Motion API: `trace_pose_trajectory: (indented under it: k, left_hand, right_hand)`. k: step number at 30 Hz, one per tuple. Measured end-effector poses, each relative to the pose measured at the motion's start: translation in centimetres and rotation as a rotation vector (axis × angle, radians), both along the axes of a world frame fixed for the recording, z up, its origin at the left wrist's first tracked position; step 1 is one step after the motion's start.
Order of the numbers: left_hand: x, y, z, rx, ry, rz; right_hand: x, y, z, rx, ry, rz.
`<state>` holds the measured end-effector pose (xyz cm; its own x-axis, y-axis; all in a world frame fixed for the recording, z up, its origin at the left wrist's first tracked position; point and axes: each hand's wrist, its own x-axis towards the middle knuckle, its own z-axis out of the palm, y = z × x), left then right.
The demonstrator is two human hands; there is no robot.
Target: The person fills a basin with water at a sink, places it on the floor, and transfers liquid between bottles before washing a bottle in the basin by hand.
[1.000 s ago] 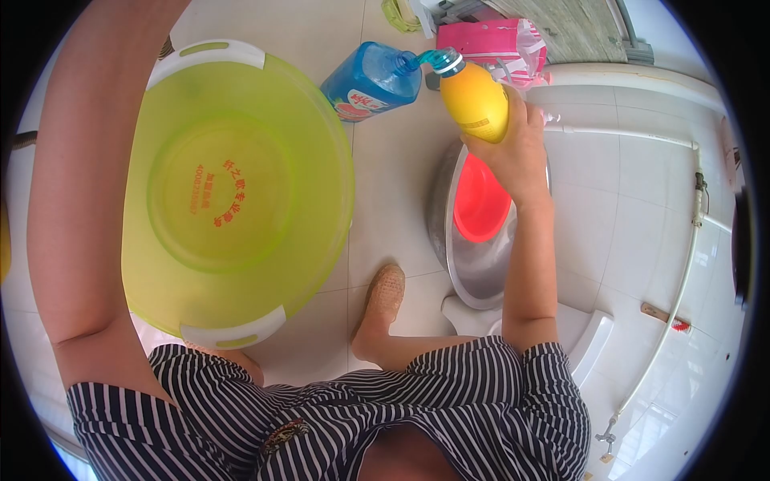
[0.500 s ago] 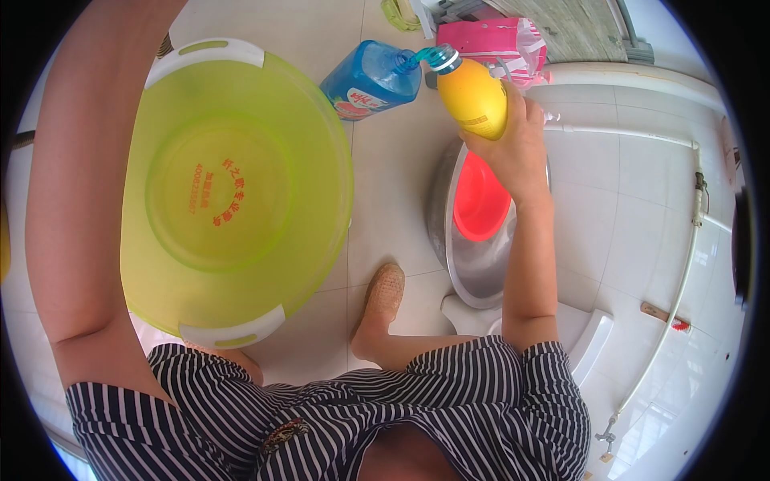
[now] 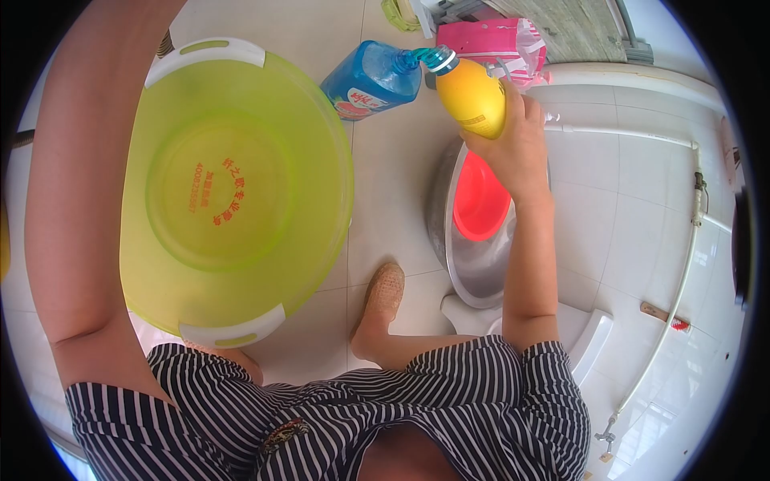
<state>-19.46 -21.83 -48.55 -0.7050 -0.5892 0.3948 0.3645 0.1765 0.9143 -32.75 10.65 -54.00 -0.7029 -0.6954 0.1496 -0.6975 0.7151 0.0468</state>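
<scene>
Head view: right hand wrapped around yellow bottle, tipped neck-first toward blue jug. Bottle cap end touching jug mouth, teal liquid visible at the junction. Compared with a second ago: bottle shifted slightly up and left, neck seated a little closer to jug mouth; jug unmoved. Reads as a transfer between the two containers in progress, alignment tightening rather than ending. Left hand out of frame, only the arm visible along the left edge; grip state cannot be told. Green basin on the floor beside the arm. Red bowl nested in steel basin, just below the right wrist. Pink bag behind the bottle.
</scene>
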Motion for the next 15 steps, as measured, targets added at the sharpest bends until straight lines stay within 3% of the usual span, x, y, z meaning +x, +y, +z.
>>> trace_pose_trajectory:
  k: [15]
  left_hand:
    - [0.1,0.49,0.24,-0.011,0.002,0.009]
  right_hand:
    - [-0.12,0.23,0.27,-0.002,0.041,0.006]
